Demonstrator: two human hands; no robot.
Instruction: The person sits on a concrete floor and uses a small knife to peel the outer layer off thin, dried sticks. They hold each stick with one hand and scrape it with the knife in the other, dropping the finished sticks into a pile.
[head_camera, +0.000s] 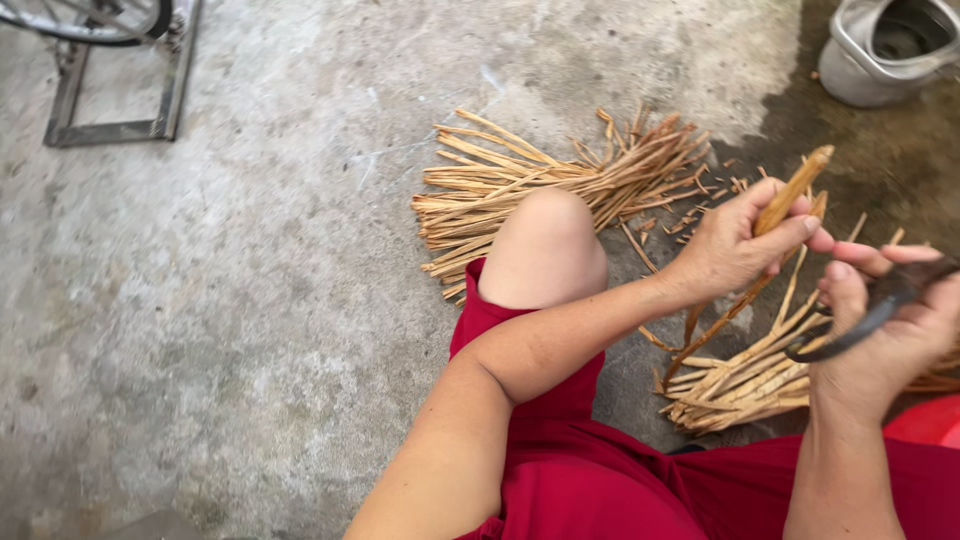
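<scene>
- The left hand (735, 245) is closed around a tan stick (790, 195), pinched between thumb and fingers near its upper end; the stick slants down and left under the hand toward the floor.
- The right hand (890, 320) is wrapped around the dark handles of a pair of shears (865, 315). The blades run off the right edge, so I cannot tell whether they are open or shut, nor whether they touch the stick.
- To do this step well, I judge the stick should stay braced by the left thumb close to where the blades meet it, fingertips kept back from the cutting line, and the shears brought in square to the grain.
- A loose pile of sticks (745, 385) lies on the floor just below both hands, near the red skirt (600, 480); a bigger heap (560, 185) fans out beyond the bare knee (545, 245).
- The knee sits close to the left forearm and limits any swing inward; the long lower end of the stick could catch on the pile below.
- Open concrete floor (220, 300) spreads to the left, well apart from the work.
- A grey metal pot (880, 50) stands at top right, a metal frame (120, 100) at top left; both are well apart from the hands.
</scene>
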